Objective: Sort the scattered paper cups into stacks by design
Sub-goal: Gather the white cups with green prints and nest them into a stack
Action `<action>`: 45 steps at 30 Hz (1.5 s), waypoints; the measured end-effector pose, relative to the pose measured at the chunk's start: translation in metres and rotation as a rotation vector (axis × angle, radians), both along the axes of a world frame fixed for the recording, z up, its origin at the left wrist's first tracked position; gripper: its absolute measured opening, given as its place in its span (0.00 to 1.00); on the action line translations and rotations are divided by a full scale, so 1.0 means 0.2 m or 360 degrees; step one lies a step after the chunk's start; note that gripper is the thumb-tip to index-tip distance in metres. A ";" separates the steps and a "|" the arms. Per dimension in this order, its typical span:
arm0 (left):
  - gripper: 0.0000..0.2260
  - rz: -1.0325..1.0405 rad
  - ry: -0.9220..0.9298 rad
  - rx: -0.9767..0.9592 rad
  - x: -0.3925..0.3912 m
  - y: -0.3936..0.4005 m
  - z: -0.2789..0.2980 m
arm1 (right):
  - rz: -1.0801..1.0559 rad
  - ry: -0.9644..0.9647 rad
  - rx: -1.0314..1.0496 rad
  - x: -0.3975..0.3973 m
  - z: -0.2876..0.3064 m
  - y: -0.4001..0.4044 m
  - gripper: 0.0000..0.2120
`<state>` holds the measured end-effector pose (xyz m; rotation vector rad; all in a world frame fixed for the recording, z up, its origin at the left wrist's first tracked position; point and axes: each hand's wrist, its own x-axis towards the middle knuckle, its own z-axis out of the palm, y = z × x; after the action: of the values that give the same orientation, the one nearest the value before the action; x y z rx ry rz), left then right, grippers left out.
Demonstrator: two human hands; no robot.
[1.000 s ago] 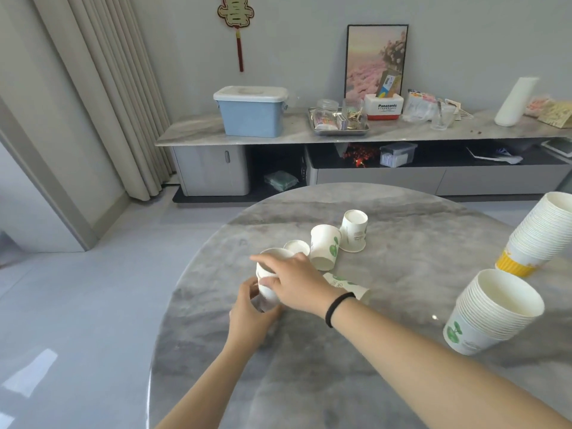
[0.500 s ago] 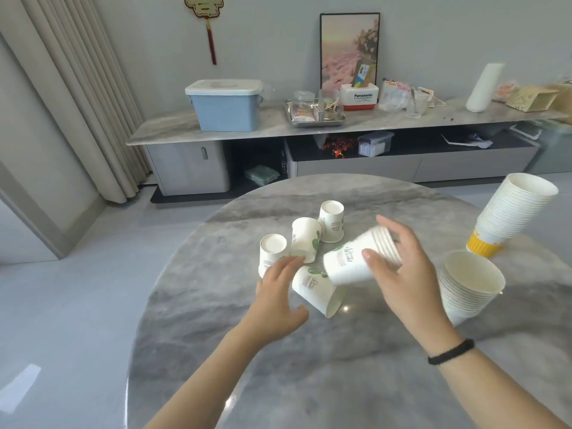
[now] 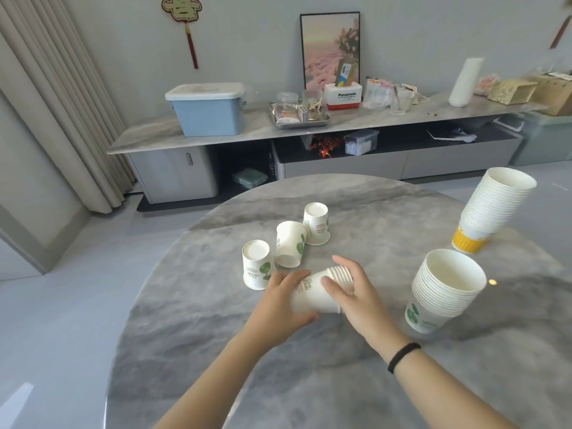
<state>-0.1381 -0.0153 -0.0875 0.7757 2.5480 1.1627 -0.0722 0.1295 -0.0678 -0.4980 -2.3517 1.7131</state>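
— What have I got in my hands?

— A short stack of nested cups (image 3: 322,291), lying on its side just below the middle of the frame. My left hand (image 3: 278,308) curls round its base end, and my right hand (image 3: 349,292) grips it at the rim end, thumb over the stacked rims.

— And the loose ones?

— Three, just above my hands on the grey marble tabletop (image 3: 371,218). An upside-down leaf-print cup (image 3: 256,264) stands just beside my left fingers. A tilted cup (image 3: 290,244) with a green leaf leans next to it, and another upside-down cup (image 3: 316,223) stands behind that, touching or nearly so; I cannot tell which.

— The sorted piles?

— At the right of the frame. A leaf-print stack (image 3: 445,289) stands mouth up, near my right hand. Above it, by the right edge, a taller stack with a yellow-banded bottom cup (image 3: 492,209) leans to the right.
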 end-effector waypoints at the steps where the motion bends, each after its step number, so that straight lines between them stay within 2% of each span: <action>1: 0.34 -0.0010 -0.0039 0.0062 0.00 -0.02 0.00 | 0.0017 0.0008 -0.0009 -0.03 -0.01 -0.01 0.22; 3: 0.30 0.0099 0.0051 0.0296 -0.01 -0.05 0.01 | -0.0101 0.0090 -0.0044 -0.09 0.00 -0.01 0.21; 4: 0.27 0.0292 0.0179 0.0395 -0.03 -0.07 0.00 | -0.0173 0.0121 -0.0037 -0.12 0.01 0.00 0.21; 5: 0.26 0.0527 0.0339 0.0406 -0.06 -0.08 -0.01 | -0.0219 0.0153 -0.0005 -0.13 0.02 0.00 0.21; 7: 0.27 0.0825 0.0518 0.0183 -0.17 -0.08 -0.01 | -0.0260 0.0148 0.0099 -0.16 0.02 0.01 0.21; 9: 0.30 0.0779 0.0355 -0.0008 -0.27 -0.08 -0.01 | -0.0334 0.0082 0.0133 -0.16 -0.01 0.00 0.21; 11: 0.29 0.0659 0.0130 -0.0028 -0.34 -0.07 -0.01 | -0.0443 0.0026 0.0089 -0.17 -0.05 -0.01 0.22; 13: 0.24 0.0767 -0.0040 0.0211 -0.35 -0.06 0.00 | -0.0544 0.0004 -0.0018 -0.18 -0.07 0.00 0.22; 15: 0.21 0.0901 -0.0305 0.0610 -0.34 -0.07 0.02 | -0.0576 0.0041 -0.0192 -0.20 -0.08 0.02 0.20; 17: 0.18 0.0856 -0.0661 0.0936 -0.31 -0.05 0.05 | -0.0500 0.0085 -0.0368 -0.22 -0.08 0.01 0.17; 19: 0.14 0.0712 -0.0852 0.1056 -0.25 0.00 0.08 | -0.0371 0.0128 -0.0566 -0.23 -0.06 -0.03 0.14; 21: 0.13 0.0593 -0.0889 0.0961 -0.20 0.06 0.10 | -0.0264 0.0174 -0.0630 -0.23 -0.02 -0.06 0.16; 22: 0.14 0.0547 -0.0888 0.0892 -0.20 0.08 0.09 | -0.0260 0.0213 -0.0557 -0.23 0.00 -0.07 0.17; 25: 0.23 0.0614 -0.0686 0.0663 -0.24 0.15 0.08 | -0.0428 0.0394 -0.0127 -0.21 0.04 -0.02 0.15; 28: 0.20 0.0829 -0.0497 0.0499 -0.32 0.22 0.08 | -0.0554 0.0468 0.0232 -0.18 0.10 0.04 0.17; 29: 0.23 0.0842 -0.0512 0.0427 -0.35 0.26 0.07 | -0.0594 0.0472 0.0380 -0.18 0.12 0.05 0.17; 32: 0.40 0.0836 -0.0687 0.0263 -0.42 0.40 0.04 | -0.0693 0.0473 0.0768 -0.19 0.16 0.10 0.19; 35: 0.51 0.0846 -0.0761 0.0174 -0.46 0.48 -0.03 | -0.0692 0.0445 0.0952 -0.20 0.18 0.14 0.20; 40: 0.42 0.0749 -0.0705 0.0325 -0.46 0.44 -0.08 | -0.0679 0.0372 0.0950 -0.21 0.18 0.22 0.20; 43: 0.30 0.0432 -0.0427 0.0338 -0.42 0.31 -0.01 | -0.0627 0.0353 0.0852 -0.21 0.18 0.25 0.19; 45: 0.29 0.0183 -0.0220 0.0268 -0.40 0.24 0.06 | -0.0502 0.0342 0.0760 -0.21 0.18 0.27 0.19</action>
<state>-0.2176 0.0319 -0.0754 0.5677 2.4325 1.4300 -0.1148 0.1835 -0.0312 -0.5296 -2.2685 0.9744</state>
